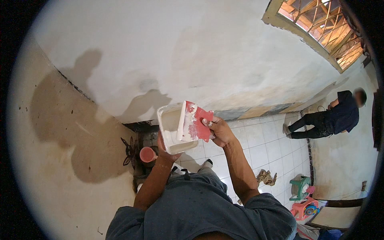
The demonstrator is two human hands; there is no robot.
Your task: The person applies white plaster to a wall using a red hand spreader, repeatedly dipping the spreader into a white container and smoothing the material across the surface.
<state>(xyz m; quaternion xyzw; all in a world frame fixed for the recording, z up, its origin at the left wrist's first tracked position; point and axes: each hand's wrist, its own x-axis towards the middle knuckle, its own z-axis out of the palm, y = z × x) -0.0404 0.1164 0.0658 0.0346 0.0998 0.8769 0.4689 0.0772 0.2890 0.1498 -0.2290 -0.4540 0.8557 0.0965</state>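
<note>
My left hand (165, 151) is closed round a white rectangular tub (167, 127) with pale paste inside, held up in front of me. In my right hand (217, 130) is a red flat spreader (203, 130), fingers pressed on its upper part. White paste coats the spreader's left part and edge, which is over the tub's right side; whether it touches the tub I cannot tell.
A white wall (180, 48) faces me, with a barred window (312, 24) at upper right. Another person (332, 116) stands at the right. On the tiled floor (256, 144) are a pink pail (148, 154), a crumpled cloth (266, 177), and green (296, 188) and pink (300, 210) plastic stools.
</note>
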